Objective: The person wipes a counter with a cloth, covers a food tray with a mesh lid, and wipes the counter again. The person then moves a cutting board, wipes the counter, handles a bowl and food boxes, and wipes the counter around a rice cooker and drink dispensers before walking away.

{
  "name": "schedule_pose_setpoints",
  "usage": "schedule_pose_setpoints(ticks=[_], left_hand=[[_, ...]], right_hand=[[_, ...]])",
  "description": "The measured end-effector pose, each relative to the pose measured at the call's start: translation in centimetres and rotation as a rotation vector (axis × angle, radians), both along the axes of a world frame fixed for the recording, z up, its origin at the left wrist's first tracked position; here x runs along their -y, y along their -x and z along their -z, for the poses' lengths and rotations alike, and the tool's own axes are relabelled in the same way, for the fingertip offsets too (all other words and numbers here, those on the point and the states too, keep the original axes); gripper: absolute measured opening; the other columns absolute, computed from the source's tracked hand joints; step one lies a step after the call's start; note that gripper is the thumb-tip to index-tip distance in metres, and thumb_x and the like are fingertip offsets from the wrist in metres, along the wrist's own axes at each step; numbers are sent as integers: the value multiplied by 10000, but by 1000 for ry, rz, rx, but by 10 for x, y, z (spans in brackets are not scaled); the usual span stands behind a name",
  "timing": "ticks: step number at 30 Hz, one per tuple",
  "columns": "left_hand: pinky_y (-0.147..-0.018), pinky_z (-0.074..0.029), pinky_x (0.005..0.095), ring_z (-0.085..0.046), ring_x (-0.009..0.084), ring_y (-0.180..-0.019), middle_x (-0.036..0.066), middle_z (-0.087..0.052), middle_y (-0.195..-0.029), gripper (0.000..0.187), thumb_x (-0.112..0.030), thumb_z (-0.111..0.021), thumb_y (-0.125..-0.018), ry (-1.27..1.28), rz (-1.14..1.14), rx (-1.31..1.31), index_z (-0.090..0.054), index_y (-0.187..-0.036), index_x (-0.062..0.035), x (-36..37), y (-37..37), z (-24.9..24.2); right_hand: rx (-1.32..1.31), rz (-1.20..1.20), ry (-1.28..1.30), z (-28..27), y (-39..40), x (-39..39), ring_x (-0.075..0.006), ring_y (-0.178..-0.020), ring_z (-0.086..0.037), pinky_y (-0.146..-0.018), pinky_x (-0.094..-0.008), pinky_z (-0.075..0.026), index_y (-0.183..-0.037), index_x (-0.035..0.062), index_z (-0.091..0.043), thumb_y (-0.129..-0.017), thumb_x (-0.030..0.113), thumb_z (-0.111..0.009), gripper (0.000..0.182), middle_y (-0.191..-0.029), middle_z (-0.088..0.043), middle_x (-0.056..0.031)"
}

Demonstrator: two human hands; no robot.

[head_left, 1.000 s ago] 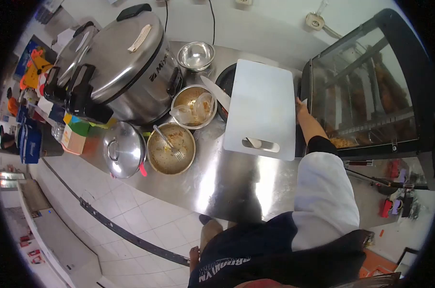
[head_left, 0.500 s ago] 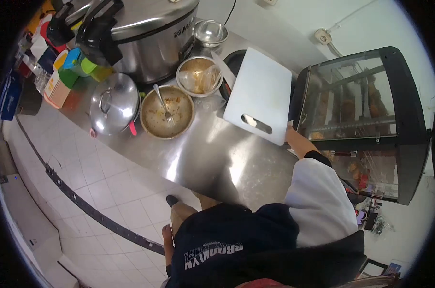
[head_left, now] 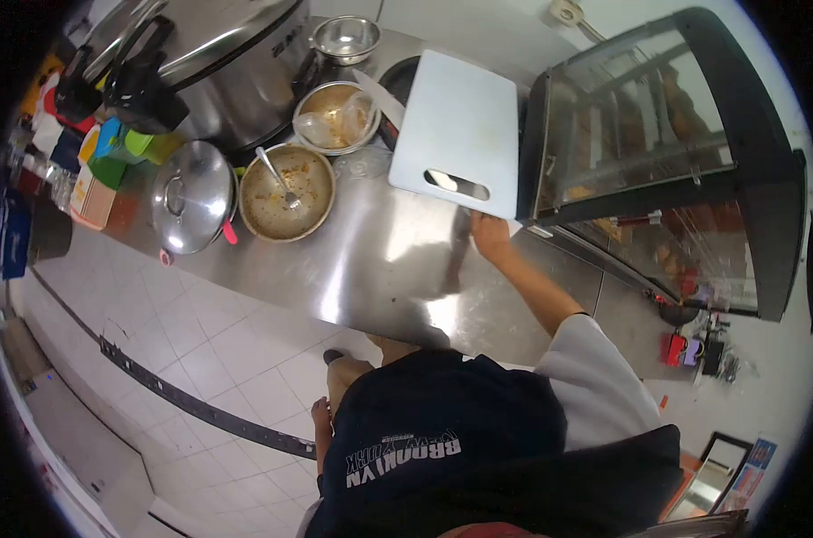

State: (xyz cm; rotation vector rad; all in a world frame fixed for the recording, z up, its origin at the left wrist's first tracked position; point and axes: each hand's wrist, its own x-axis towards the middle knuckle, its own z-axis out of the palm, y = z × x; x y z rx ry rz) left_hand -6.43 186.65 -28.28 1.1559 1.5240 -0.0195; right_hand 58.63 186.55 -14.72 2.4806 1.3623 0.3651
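Observation:
My right hand [head_left: 490,235] is at the near edge of a white cutting board [head_left: 460,117], its fingers partly hidden by that edge. Against the hand shows a thin white piece [head_left: 514,227], paper or cloth, which it seems to hold. The board lies tilted over a dark pan [head_left: 397,76], and a knife blade [head_left: 380,97] juts out at its left side. Low beside my leg hangs my left hand [head_left: 321,414], away from the counter; its fingers are too small to read, and I see no object in it.
Left of the board stand a bowl with plastic bags [head_left: 301,134], a bowl holding a fork [head_left: 263,215], a lidded pot [head_left: 211,175] and a large steel cooker [head_left: 245,99]. A small steel bowl [head_left: 345,40] sits behind. At the right, a glass display case [head_left: 640,134] borders the steel counter [head_left: 362,260].
My right hand has moved left, from the board's right corner to the middle of its near edge, and more of the forearm shows. The camera view has shifted.

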Motion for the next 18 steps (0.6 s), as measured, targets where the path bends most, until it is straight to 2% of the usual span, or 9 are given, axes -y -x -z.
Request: schedule_pose_setpoints(ticks=[1,7,8,10,11,13,14,15,18], left_hand=[[-469,-406,269,-539,153,-624,102,-602,-871,379,-306,-507,-838,58,-20,-16,-539,-1056,3,-5,-3,-1],[-485,-436,288,-566,178,-653,118,-600,-863,382,-293,-499,-842,56,126,-32,-529,-1043,31,-24,-12,-15],[-489,-441,291,-572,183,-661,120,-600,-859,377,-288,-496,-844,18,165,-20,-528,-1038,33,-30,-9,-18],[-499,-451,298,-584,194,-680,121,-600,-847,361,-277,-488,-850,-83,246,21,-529,-1025,35,-37,-3,-17],[-526,-460,323,-589,223,-700,130,-604,-838,334,-260,-497,-840,-125,353,13,-535,-1012,24,-37,1,-9],[-579,-477,374,-600,281,-738,147,-611,-818,284,-224,-515,-819,-227,557,-3,-548,-986,3,-36,6,7],[-606,-477,394,-597,303,-761,156,-611,-818,267,-216,-524,-805,-265,872,-170,-552,-968,-6,-45,1,4],[-633,-476,415,-594,325,-783,166,-610,-818,250,-208,-533,-791,-330,1190,-309,-556,-950,-16,-53,-4,-1],[-624,-478,394,-598,303,-783,158,-607,-851,266,-222,-521,-807,-195,906,-178,-539,-987,-27,-62,-8,-9]], right_hand=[[-3,-81,76,-50,21,-12,-345,-991,-537,-863,-432,-434,-1120,-4,-519,-815,116,-449,335,-1080,-559,-204],[-136,95,-522,16,-32,7,-326,-1045,-508,-937,-383,-380,-1101,-33,-523,-807,88,-438,329,-1095,-550,-209],[-204,254,-509,26,-18,7,-374,-1071,-469,-946,-409,-364,-1113,14,-526,-784,95,-446,348,-1125,-526,-212],[-349,211,-401,25,20,14,-387,-1111,-441,-975,-420,-335,-1116,17,-530,-767,40,-442,361,-1142,-521,-213],[-418,187,-340,4,39,22,-394,-1130,-427,-989,-426,-320,-1118,19,-532,-758,13,-439,371,-1151,-518,-213],[-578,192,-606,-55,66,50,-387,-1171,-399,-1021,-439,-276,-1137,25,-528,-732,-63,-421,429,-1183,-505,-206],[-651,196,-743,-76,76,64,-383,-1192,-385,-1037,-446,-253,-1147,27,-525,-718,-101,-412,462,-1199,-499,-203],[-545,191,-771,-84,77,88,-350,-1232,-357,-1063,-462,-195,-1165,31,-519,-680,-173,-397,540,-1229,-490,-175],[-369,416,-842,-97,66,163,-345,-1249,-340,-1060,-460,-191,-1161,49,-530,-715,-146,-394,506,-1231,-497,-146]])
